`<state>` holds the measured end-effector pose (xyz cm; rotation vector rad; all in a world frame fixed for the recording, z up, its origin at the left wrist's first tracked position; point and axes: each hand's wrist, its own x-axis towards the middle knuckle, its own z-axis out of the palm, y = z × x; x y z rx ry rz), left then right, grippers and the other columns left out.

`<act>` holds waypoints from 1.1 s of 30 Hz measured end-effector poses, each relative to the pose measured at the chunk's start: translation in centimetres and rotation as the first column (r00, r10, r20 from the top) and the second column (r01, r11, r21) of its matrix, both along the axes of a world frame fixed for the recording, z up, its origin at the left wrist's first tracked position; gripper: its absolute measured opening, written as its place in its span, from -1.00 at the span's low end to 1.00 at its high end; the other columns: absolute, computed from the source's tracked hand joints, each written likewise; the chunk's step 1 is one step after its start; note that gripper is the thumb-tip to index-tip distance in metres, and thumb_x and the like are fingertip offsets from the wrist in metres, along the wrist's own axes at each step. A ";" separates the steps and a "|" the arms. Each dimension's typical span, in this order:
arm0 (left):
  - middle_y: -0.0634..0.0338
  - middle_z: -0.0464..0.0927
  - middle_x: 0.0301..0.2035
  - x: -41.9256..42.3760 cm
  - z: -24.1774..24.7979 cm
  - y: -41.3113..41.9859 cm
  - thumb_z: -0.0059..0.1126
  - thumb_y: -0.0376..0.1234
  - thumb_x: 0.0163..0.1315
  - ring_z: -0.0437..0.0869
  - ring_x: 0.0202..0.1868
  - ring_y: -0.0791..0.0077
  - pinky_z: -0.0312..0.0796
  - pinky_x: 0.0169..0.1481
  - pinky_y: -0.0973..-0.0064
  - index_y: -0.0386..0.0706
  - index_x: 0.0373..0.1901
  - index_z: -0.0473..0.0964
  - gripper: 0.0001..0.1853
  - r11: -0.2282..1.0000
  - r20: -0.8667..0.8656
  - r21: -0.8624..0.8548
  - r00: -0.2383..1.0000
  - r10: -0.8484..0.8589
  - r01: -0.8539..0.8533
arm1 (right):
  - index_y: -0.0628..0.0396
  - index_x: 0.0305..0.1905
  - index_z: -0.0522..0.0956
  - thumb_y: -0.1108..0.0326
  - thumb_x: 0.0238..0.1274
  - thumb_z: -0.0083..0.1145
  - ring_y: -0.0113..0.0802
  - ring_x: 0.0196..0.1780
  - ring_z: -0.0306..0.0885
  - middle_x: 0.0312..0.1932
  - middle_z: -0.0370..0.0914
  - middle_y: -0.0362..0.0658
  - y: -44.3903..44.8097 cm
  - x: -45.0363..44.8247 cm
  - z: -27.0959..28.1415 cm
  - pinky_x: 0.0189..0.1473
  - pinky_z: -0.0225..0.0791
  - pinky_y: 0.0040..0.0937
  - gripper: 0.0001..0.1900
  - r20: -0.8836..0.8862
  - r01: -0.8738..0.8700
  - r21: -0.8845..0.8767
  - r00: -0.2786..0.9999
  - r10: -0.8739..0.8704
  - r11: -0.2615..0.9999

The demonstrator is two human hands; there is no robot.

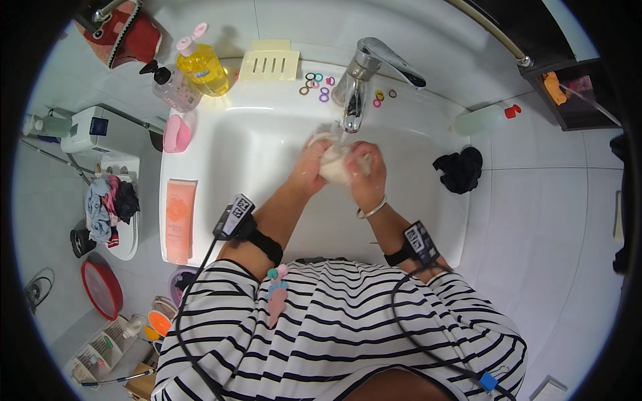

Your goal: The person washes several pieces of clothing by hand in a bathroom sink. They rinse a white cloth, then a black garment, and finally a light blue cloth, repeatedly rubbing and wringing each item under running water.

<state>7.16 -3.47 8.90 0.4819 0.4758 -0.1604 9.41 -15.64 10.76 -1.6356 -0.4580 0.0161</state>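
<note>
A wet, whitish cloth (335,165) is bunched between my two hands, just below the spout of the chrome faucet (353,108). My left hand (311,163) grips its left side, and my right hand (366,168), slightly blurred, closes on its right side. Both hands are over the basin of a white sink (241,200). Some of my fingers are hidden by the cloth. Water seems to run from the spout onto it. Several small coloured hair ties (314,84) lie on the ledge beside the faucet.
A yellow bottle (203,70), a pump bottle (175,89), a slotted soap dish (270,64), a pink cup (176,134) and a pink tube (179,220) stand or lie along the rim. Right of the sink are a black cloth (459,169) and a red-capped bottle (481,120).
</note>
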 end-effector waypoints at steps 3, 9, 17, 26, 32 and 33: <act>0.07 0.43 -0.14 0.4 0.3 -0.1 0.01 -0.39 0.05 0.40 -0.01 0.08 0.31 0.08 0.22 -0.15 -0.14 0.40 -0.72 0.698 0.163 0.685 0.978 0.133 -0.209 | 0.15 -0.14 0.40 0.31 0.16 -0.03 -0.27 -0.07 0.43 -0.14 0.44 -0.08 0.5 1.1 -1.2 0.00 0.33 -0.34 -0.79 -0.439 0.013 0.136 0.897 0.048 0.991; 0.02 0.39 -0.16 -1.2 2.0 0.5 0.12 -0.53 -0.24 0.41 -0.10 0.04 0.34 -0.04 0.29 -0.13 -0.32 0.46 -0.67 -0.149 0.444 0.840 0.819 -0.363 -0.522 | 0.15 -0.05 0.41 0.22 0.30 -0.20 -0.28 -0.01 0.45 -0.09 0.46 -0.11 1.7 4.1 -2.9 0.07 0.34 -0.30 -0.72 -0.672 -0.205 0.659 0.270 0.689 0.723; -0.01 0.35 -0.06 -1.1 2.0 2.7 0.15 -0.46 -0.13 0.39 -0.02 0.01 0.34 0.00 0.32 -0.06 0.06 0.33 -0.41 -0.047 0.476 0.825 0.738 -0.478 -0.563 | 0.02 -0.02 0.42 0.12 0.32 -0.17 -0.33 0.07 0.40 -0.02 0.44 -0.21 0.9 4.9 -1.5 0.12 0.28 -0.27 -0.71 -0.546 -0.108 0.827 0.079 0.834 0.551; 0.14 0.37 0.07 -1.2 -0.5 3.3 -0.32 0.24 0.20 0.41 0.08 0.24 0.31 0.10 0.20 -0.07 0.23 0.17 -0.26 0.936 -0.174 0.155 0.941 -0.290 0.317 | 0.08 -0.27 0.47 0.35 -0.16 0.31 -0.13 -0.02 0.40 -0.08 0.44 -0.11 -0.8 5.0 0.9 0.00 0.32 -0.22 -0.71 0.341 -0.318 -0.666 0.675 0.655 0.675; 0.19 0.46 -0.06 0.7 0.1 0.3 0.05 -0.24 0.12 0.48 -0.01 0.25 0.35 0.04 0.21 -0.10 -0.09 0.42 -0.69 0.950 -0.005 0.287 0.991 0.130 -0.123 | 0.09 -0.21 0.43 0.38 0.04 0.15 -0.12 -0.05 0.43 -0.14 0.46 -0.11 0.5 2.7 -0.6 0.02 0.34 -0.21 -0.80 -0.036 -0.080 0.097 0.996 0.084 0.992; 0.19 0.48 -0.09 0.7 0.5 -0.2 0.08 -0.32 0.06 0.49 -0.03 0.24 0.36 0.01 0.24 -0.12 -0.16 0.45 -0.73 0.850 0.076 0.498 0.985 0.154 -0.171 | 0.10 -0.19 0.42 0.37 0.09 0.11 -0.14 -0.03 0.43 -0.13 0.46 -0.13 0.7 2.5 -1.3 0.02 0.35 -0.21 -0.82 -0.377 0.091 0.294 0.926 0.028 0.951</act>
